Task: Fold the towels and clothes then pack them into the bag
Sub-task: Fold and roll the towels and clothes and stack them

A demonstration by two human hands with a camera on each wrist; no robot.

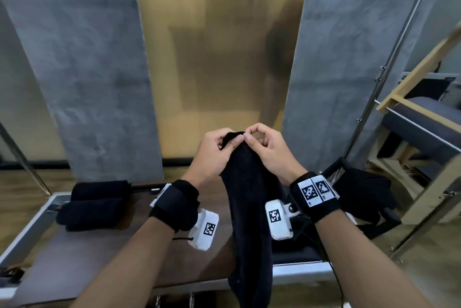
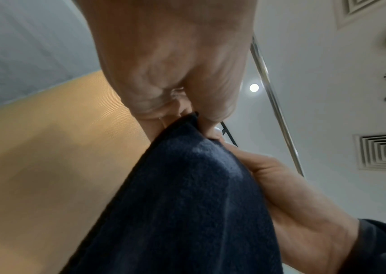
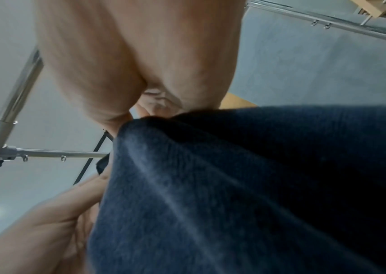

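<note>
Hanging from both hands, the dark navy terry towel [image 1: 245,208] drops in a narrow bunched length from its top edge, past the wrists and down over the near edge of the brown worktop [image 1: 104,252]. The left hand [image 1: 212,155] pinches the top hem between thumb and curled fingers; the left wrist view shows the stitched corner caught at the thumb tip. The right hand [image 1: 268,151] pinches the same top edge just beside the left grip, thumb tips almost touching. Both grips are closed on the cloth, at its highest point, with all the fabric below them.

The towel's lower end is cut off by the bottom of the head view, and its folds merge into one dark mass. On the worktop's far left lie two rolled dark towels [image 1: 96,201], touching each other. At the far right a dark crumpled heap [image 1: 366,198] sits at the worktop's corner; what kind of item it is cannot be made out. Bare worktop surface lies between the rolls and the hanging towel. Behind stands a gold panel [image 1: 222,45] between grey panels.
</note>
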